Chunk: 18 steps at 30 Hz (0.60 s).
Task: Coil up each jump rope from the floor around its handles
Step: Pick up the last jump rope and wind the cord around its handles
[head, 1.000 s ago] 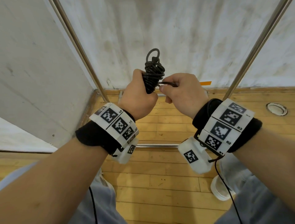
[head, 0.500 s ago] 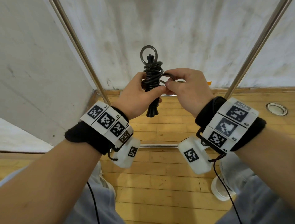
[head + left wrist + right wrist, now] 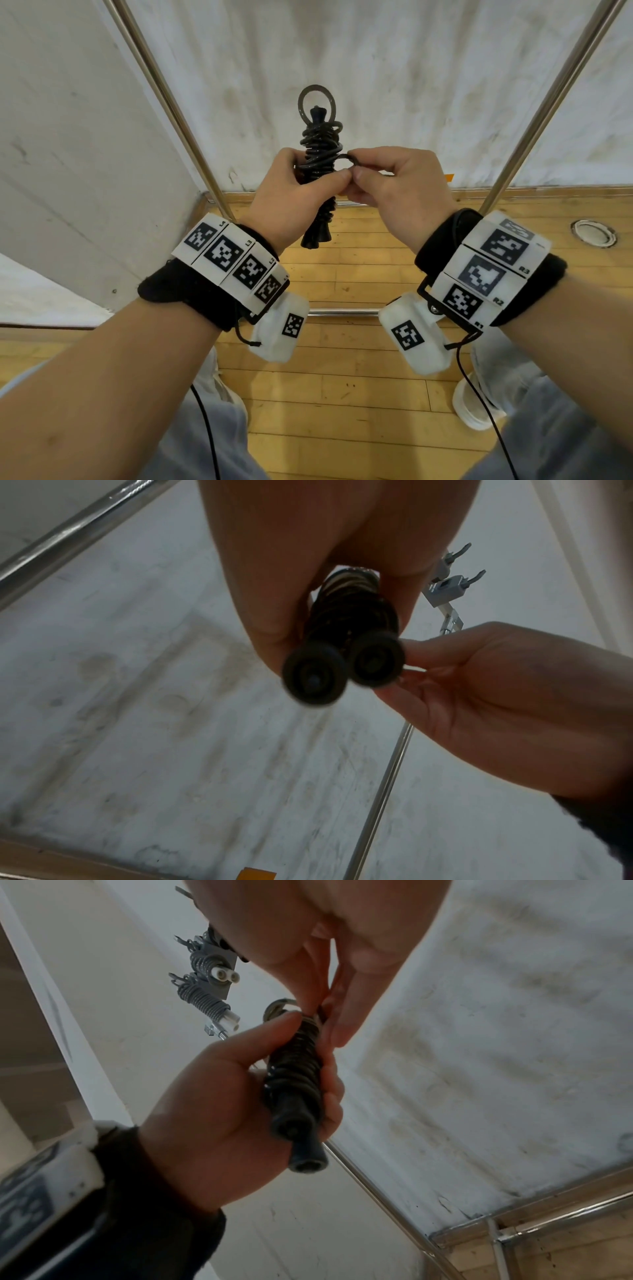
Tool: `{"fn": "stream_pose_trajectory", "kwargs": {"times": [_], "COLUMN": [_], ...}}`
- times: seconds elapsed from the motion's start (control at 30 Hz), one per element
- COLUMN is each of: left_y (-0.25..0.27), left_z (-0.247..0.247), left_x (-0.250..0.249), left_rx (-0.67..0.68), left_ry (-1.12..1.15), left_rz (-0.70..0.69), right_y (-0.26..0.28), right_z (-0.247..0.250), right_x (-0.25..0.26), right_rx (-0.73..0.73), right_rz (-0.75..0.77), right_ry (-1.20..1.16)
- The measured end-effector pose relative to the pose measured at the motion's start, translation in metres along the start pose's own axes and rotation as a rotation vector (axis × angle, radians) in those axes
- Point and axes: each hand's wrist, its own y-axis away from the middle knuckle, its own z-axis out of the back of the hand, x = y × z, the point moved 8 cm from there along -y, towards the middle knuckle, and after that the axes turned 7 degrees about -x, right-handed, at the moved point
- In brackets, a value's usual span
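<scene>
A black jump rope [image 3: 320, 147] is coiled tightly round its two handles, held upright in front of the wall. My left hand [image 3: 294, 195] grips the bundle round its middle; the handle ends [image 3: 342, 666] stick out below my fingers. A loop of rope [image 3: 317, 102] stands above the top. My right hand [image 3: 394, 185] pinches a small loop of the rope's end [image 3: 349, 161] at the bundle's right side, thumb against the left thumb. In the right wrist view the coiled bundle [image 3: 298, 1074] lies in the left palm.
Two slanted metal poles [image 3: 164, 99] [image 3: 548, 99] frame the white wall. Two coiled grey ropes with white handles [image 3: 209, 999] hang on a bracket above. The wooden floor [image 3: 342, 377] lies below, with a round metal fitting [image 3: 594, 233] at right.
The bundle has turned upright and risen, so its lower handle ends now show below my left hand. My right hand went from pulling the rope end sideways to pinching a small loop against the coil.
</scene>
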Motion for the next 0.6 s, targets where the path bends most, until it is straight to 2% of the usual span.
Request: {"fn": "stream_pose_trajectory", "kwargs": {"times": [0.2,0.37,0.5,0.6], "left_y": [0.0033,0.0024,0.0025,0.0036], "left_z": [-0.0049,-0.0074,-0.0044,-0.0014], "left_x": [0.002,0.0022,-0.0003,-0.0059], "left_rx": [-0.014,0.013,0.002,-0.013], "left_ry": [0.02,0.219,0.097,0.07], "left_rz": [0.054,0.176,0.118,0.049], "right_y": [0.002,0.003,0.0018,0.0014], "right_z": [-0.0005,-0.0032,-0.0002,-0.0003], "right_x": [0.0027,0.0002,-0.0016,0.0008], "right_rx": [0.024,0.035,0.01,-0.014], "right_rz": [0.053,0.071,0.046,0.078], "right_ry": [0.091,0.116,0.041,0.096]}}
